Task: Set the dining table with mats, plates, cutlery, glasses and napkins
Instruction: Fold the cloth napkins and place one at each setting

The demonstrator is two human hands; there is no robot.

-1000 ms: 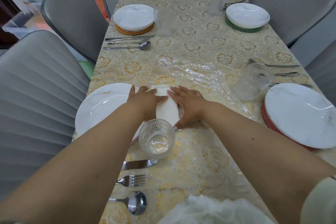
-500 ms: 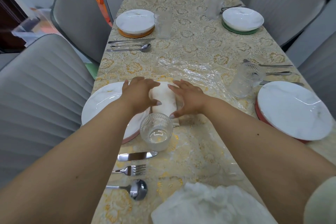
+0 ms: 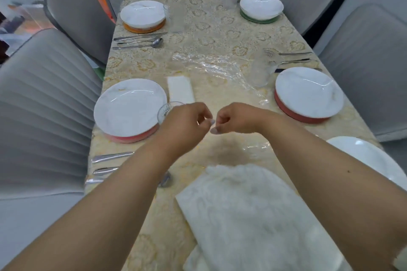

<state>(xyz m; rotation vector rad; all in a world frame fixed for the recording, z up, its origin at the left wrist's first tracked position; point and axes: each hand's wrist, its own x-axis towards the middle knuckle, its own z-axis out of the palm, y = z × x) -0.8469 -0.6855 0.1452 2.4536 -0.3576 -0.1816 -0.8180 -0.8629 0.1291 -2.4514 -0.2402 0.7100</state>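
Hands: we saw the left hand (image 3: 184, 124) and the right hand (image 3: 236, 119) hanging side by side above the table (image 3: 220, 35), fingers loosely curled, holding nothing, thumbs nearly meeting.
Napkin: we found the folded napkin (image 3: 180, 90) lying flat on the cloth just right of the near-left plate (image 3: 130, 106), free of both hands.
Near-left setting: that plate sat on a red mat (image 3: 132, 138); a glass (image 3: 165, 111) stood at its right edge, partly hidden behind the left hand; we made out cutlery (image 3: 110, 157) nearer us, blurred and partly under the left forearm.
Near-right setting: we noted a plate (image 3: 309, 91) on a red mat, with a glass (image 3: 262, 71) and cutlery beyond it.
Far settings: we saw a plate on an orange mat (image 3: 144, 28) at far left with cutlery beside it, and a bowl-like plate on a green mat (image 3: 258, 20) at far right.
Centre: a clear plastic wrapper (image 3: 211, 68) lay crumpled mid-table.
Foreground: we saw a pile of white napkins (image 3: 242, 215) between the forearms.
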